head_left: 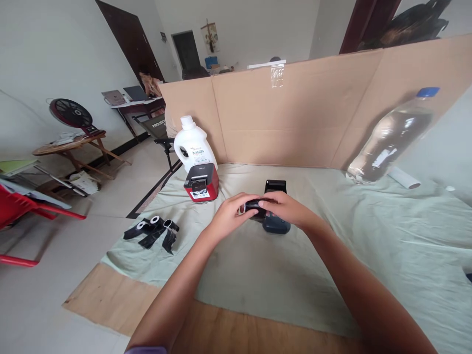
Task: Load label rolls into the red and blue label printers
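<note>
Both of my hands grip a small black roll (252, 206) with a pale core end, held just above the cloth. My left hand (231, 215) closes on its left end with thumb and fingers. My right hand (285, 207) pinches the other end. Behind and below the right hand lies a dark handheld device (276, 225), with a black part (276, 185) rising behind it; my fingers hide its middle. Several black strips (150, 238) with white ring-shaped cores lie on the cloth to the left.
A red and black box-shaped machine (211, 184) stands before a white jug (195, 147). A cardboard panel (265, 123) closes off the back. At right, a large blue-capped bottle (391, 140) leans beside a white tube (404, 178). Green cloth (236, 275) covers most of the wooden tabletop (106, 290).
</note>
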### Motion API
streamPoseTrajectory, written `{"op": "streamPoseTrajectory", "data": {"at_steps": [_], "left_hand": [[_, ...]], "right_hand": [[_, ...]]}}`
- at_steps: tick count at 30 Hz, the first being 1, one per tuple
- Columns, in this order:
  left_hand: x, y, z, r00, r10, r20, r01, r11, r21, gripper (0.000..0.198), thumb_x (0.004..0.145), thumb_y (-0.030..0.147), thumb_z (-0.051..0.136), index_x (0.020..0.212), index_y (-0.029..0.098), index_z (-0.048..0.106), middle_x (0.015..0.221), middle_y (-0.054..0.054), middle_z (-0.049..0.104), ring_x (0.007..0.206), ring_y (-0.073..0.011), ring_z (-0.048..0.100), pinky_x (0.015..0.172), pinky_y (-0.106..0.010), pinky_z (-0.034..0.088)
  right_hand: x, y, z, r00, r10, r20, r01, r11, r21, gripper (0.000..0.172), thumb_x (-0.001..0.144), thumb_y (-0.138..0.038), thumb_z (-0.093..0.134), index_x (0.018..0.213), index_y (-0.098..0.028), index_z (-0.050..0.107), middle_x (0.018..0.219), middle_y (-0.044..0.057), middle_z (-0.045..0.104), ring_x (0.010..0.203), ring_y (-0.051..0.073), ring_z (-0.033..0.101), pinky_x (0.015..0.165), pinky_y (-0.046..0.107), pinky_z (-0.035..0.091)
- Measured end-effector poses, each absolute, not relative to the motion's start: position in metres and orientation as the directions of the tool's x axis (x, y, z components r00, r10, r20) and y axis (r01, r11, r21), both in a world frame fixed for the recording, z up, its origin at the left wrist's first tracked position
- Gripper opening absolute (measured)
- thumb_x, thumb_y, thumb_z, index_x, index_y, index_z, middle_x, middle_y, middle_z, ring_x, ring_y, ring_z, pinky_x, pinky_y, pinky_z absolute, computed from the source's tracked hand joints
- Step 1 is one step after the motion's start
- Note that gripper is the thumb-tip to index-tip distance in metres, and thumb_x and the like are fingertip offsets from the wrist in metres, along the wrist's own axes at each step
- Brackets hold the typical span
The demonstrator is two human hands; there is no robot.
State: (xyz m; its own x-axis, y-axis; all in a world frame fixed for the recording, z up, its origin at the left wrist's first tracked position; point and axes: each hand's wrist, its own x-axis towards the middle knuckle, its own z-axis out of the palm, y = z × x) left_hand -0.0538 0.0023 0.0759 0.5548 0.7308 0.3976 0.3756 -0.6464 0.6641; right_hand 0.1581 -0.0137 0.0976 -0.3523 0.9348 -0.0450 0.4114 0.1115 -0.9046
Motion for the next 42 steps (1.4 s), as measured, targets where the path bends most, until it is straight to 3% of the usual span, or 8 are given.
{"op": "streamPoseTrajectory", "data": {"at_steps": [5, 9, 14, 18, 25, 32, 36, 42], "left_hand": [[-0.067, -0.006, 0.077, 0.552, 0.775, 0.309, 0.471, -0.595, 0.651, 0.031, 0.091, 0.041, 0.064, 0.116, 0.022, 0.06, 0.101, -0.004, 0.069, 0.085, -0.0173, 0.063, 0.068, -0.025, 0.047], [-0.092, -0.02, 0.072, 0.502, 0.821, 0.273, 0.64, -0.565, 0.522, 0.023, 0.095, 0.039, 0.058, 0.111, 0.022, 0.06, 0.106, -0.007, 0.068, 0.096, -0.0214, 0.065, 0.081, -0.03, 0.048], [-0.133, -0.023, 0.064, 0.186, 0.979, 0.084, 0.936, -0.202, 0.289, 0.031, 0.092, 0.026, 0.059, 0.121, 0.019, 0.05, 0.12, -0.014, 0.063, 0.097, -0.0266, 0.066, 0.075, -0.032, 0.047], [-0.159, -0.016, 0.073, -0.006, 1.0, 0.009, 0.993, 0.005, 0.12, 0.024, 0.092, 0.035, 0.059, 0.109, 0.019, 0.053, 0.1, -0.012, 0.069, 0.088, -0.0273, 0.066, 0.068, -0.03, 0.042], [-0.169, -0.012, 0.096, -0.015, 1.0, 0.021, 0.999, 0.014, 0.048, 0.021, 0.092, 0.043, 0.054, 0.094, 0.022, 0.057, 0.095, -0.007, 0.07, 0.086, -0.0244, 0.064, 0.065, -0.028, 0.038], [-0.153, 0.014, 0.081, 0.049, 0.993, -0.111, 0.999, -0.048, 0.019, 0.026, 0.092, 0.036, 0.052, 0.115, 0.023, 0.056, 0.118, -0.01, 0.068, 0.111, -0.0279, 0.063, 0.079, -0.031, 0.045], [-0.143, 0.025, 0.062, 0.027, 0.97, -0.243, 0.999, -0.036, -0.031, 0.032, 0.094, 0.038, 0.049, 0.12, 0.02, 0.053, 0.123, -0.014, 0.067, 0.112, -0.0297, 0.064, 0.083, -0.035, 0.048], [-0.151, 0.005, 0.057, -0.08, 0.986, -0.148, 0.993, 0.066, -0.098, 0.035, 0.1, 0.037, 0.034, 0.12, 0.013, 0.049, 0.117, -0.02, 0.067, 0.108, -0.034, 0.067, 0.084, -0.041, 0.05]], "right_hand": [[0.147, -0.005, 0.07, -0.455, 0.881, -0.129, 0.073, -0.107, -0.992, 0.035, 0.083, -0.051, 0.064, 0.08, -0.016, 0.067, 0.072, 0.004, 0.062, 0.066, 0.014, 0.055, 0.062, 0.028, 0.041], [0.108, -0.013, 0.025, -0.32, 0.939, -0.121, -0.127, -0.169, -0.977, 0.035, 0.08, -0.053, 0.063, 0.081, -0.018, 0.064, 0.076, 0.003, 0.063, 0.058, 0.012, 0.049, 0.053, 0.026, 0.034], [0.065, -0.045, -0.022, -0.38, 0.922, 0.074, 0.123, 0.13, -0.984, 0.02, 0.087, -0.038, 0.056, 0.089, -0.02, 0.065, 0.071, -0.001, 0.059, 0.06, 0.013, 0.047, 0.059, 0.027, 0.037], [0.062, -0.054, -0.032, -0.482, 0.85, 0.211, 0.276, 0.376, -0.885, 0.014, 0.088, -0.025, 0.054, 0.094, -0.02, 0.066, 0.076, 0.0, 0.059, 0.064, 0.013, 0.049, 0.063, 0.027, 0.038], [0.066, -0.048, -0.031, -0.445, 0.867, 0.224, 0.231, 0.352, -0.907, 0.014, 0.091, -0.023, 0.051, 0.092, -0.02, 0.064, 0.08, 0.002, 0.062, 0.066, 0.013, 0.052, 0.063, 0.027, 0.04], [0.065, -0.05, -0.031, -0.448, 0.861, 0.24, 0.215, 0.364, -0.906, 0.011, 0.09, -0.022, 0.053, 0.092, -0.02, 0.064, 0.082, 0.002, 0.062, 0.067, 0.013, 0.053, 0.063, 0.027, 0.041], [0.066, -0.049, -0.031, -0.453, 0.856, 0.25, 0.211, 0.375, -0.903, 0.011, 0.09, -0.022, 0.052, 0.091, -0.02, 0.064, 0.083, 0.002, 0.061, 0.067, 0.013, 0.052, 0.064, 0.027, 0.041], [0.065, -0.049, -0.033, -0.448, 0.858, 0.251, 0.213, 0.375, -0.902, 0.011, 0.09, -0.021, 0.053, 0.092, -0.02, 0.064, 0.081, 0.001, 0.06, 0.066, 0.013, 0.051, 0.065, 0.028, 0.041]]}}
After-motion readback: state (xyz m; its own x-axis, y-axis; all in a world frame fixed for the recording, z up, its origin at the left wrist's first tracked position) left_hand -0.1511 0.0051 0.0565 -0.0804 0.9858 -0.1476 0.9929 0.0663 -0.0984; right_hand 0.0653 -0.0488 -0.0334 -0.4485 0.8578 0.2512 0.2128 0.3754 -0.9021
